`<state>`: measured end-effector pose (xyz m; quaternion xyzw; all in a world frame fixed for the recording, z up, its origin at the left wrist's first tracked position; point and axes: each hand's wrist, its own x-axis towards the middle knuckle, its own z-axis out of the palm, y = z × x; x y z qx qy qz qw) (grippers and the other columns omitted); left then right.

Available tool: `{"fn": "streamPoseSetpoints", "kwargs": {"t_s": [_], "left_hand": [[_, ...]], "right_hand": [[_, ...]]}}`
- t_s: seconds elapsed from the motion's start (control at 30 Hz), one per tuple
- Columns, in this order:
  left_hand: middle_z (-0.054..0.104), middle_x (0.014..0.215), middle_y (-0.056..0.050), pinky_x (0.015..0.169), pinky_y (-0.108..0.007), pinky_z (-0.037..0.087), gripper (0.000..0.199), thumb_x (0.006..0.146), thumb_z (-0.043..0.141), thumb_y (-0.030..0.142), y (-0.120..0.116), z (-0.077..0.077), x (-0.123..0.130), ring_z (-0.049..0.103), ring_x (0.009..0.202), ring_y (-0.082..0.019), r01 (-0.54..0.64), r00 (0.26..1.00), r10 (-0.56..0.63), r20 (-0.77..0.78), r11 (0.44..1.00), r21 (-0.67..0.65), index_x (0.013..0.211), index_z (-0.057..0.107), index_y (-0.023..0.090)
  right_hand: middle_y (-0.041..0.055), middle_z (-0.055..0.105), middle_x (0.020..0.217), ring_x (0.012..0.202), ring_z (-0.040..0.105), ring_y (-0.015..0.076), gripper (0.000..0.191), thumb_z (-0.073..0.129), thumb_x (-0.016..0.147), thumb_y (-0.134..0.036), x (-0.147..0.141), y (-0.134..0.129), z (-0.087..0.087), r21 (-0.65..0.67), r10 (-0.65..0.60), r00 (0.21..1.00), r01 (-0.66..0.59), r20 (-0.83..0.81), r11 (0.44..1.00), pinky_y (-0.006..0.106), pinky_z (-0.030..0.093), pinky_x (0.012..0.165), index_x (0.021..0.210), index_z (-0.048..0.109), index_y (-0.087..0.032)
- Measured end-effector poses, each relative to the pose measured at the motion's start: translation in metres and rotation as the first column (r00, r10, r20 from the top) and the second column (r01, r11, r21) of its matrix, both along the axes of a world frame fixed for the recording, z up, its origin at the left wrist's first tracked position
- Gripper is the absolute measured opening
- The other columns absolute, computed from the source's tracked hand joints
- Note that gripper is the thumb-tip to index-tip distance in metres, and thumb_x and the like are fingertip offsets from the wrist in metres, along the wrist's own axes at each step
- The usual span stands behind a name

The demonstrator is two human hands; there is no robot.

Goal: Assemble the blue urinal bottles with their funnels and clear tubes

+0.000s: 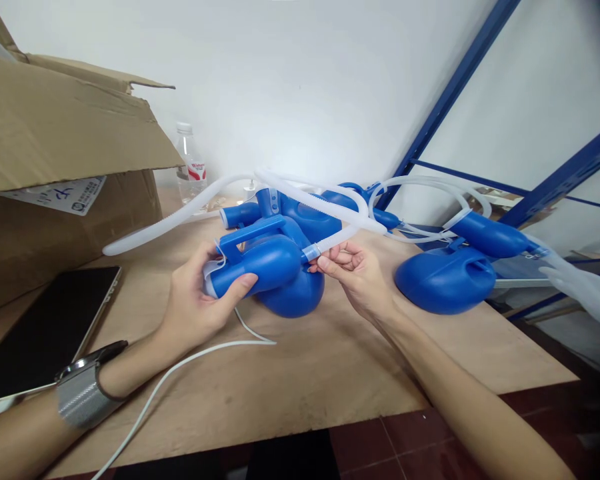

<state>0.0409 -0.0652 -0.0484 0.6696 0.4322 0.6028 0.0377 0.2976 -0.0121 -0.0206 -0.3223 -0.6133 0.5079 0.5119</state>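
The left hand (193, 290) is clamped around the left end of a blue jug (267, 263), its thumb lying along the near side, beside a whitish cap (210, 280). The jug is held tilted above the middle of the table (305, 393), its handle (255, 231) upward and its narrow end to the right. A pale hose (336, 240) joins that narrow end, with a thin metal clip (319, 248) around the joint. The right hand (357, 273) is at this joint, its fingers bent and its fingertips drawn together just beside the clip; whether they pinch anything cannot be told. A rounded blue body (295, 300) shows just below the jug; whether it is part of it is unclear.

Farther off, more blue jugs (307, 223) lie close together, with pale hoses looping among them. On the right of the table rests another blue container (437, 287), a blue funnel (490, 233) above it. At left stands an open carton (65, 120), with a dark flat device (50, 327) nearer. A clear bottle (191, 173) stands beyond, near the wall (300, 87). A white cable (180, 367) runs across the near left. The left wrist wears a watch (87, 380). A blue rack (445, 90) rises at far right.
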Motion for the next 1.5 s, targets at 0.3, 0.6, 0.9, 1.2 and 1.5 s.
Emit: {"fn": "streamPoseSetpoints", "kwargs": {"t_s": [0.3,0.6,0.9,1.2,1.5], "left_hand": [[0.066,0.081,0.004,0.058,-0.031,0.055,0.03,0.091,0.075,0.051,-0.002,-0.001,-0.001,0.064,0.063,-0.016,-0.061,0.991,0.074,-0.109,0.991,0.12,0.102,0.059,0.029],[0.067,0.081,0.003,0.057,-0.028,0.055,0.035,0.09,0.078,0.049,-0.004,-0.003,0.002,0.065,0.062,-0.015,-0.104,0.971,0.155,-0.184,0.96,0.259,0.106,0.058,0.025],[0.078,0.11,-0.007,0.077,-0.036,0.066,0.047,0.09,0.08,0.043,-0.009,0.002,0.002,0.079,0.088,-0.025,-0.034,0.949,0.133,-0.285,0.944,0.328,0.127,0.059,0.024],[0.069,0.082,0.003,0.062,-0.03,0.056,0.032,0.087,0.078,0.045,-0.006,0.002,0.004,0.066,0.065,-0.016,-0.106,0.985,0.12,-0.126,0.988,0.117,0.102,0.059,0.025],[0.066,0.08,0.004,0.061,-0.029,0.053,0.031,0.088,0.077,0.047,-0.006,0.006,0.003,0.063,0.064,-0.015,-0.04,0.997,0.043,-0.063,0.998,0.038,0.099,0.058,0.025]], "right_hand": [[0.0046,0.083,0.083,0.073,0.077,0.0202,0.063,0.101,0.063,-0.039,0.001,0.0,0.006,-0.132,0.019,1.0,-0.016,0.018,0.991,0.037,0.062,0.077,0.106,0.058,-0.021],[0.0053,0.081,0.076,0.074,0.076,0.0201,0.063,0.102,0.058,-0.036,-0.003,-0.006,0.016,-0.212,0.037,0.999,-0.028,0.038,0.977,0.035,0.061,0.073,0.073,0.042,-0.026],[0.0015,0.074,0.067,0.077,0.077,0.0201,0.059,0.101,0.059,-0.037,-0.005,-0.011,0.02,-0.218,0.027,0.997,-0.011,0.071,0.976,0.03,0.061,0.069,0.064,0.044,-0.024],[0.0052,0.08,0.082,0.068,0.075,0.0171,0.046,0.096,0.07,-0.047,-0.002,-0.007,0.018,-0.193,0.056,0.99,-0.031,0.126,0.981,0.028,0.06,0.06,0.076,0.059,-0.021],[0.007,0.082,0.105,0.095,0.077,0.0203,0.043,0.094,0.071,-0.053,-0.001,0.0,0.013,-0.092,-0.066,0.996,0.06,-0.067,0.994,0.028,0.063,0.075,0.096,0.075,-0.023]]}}
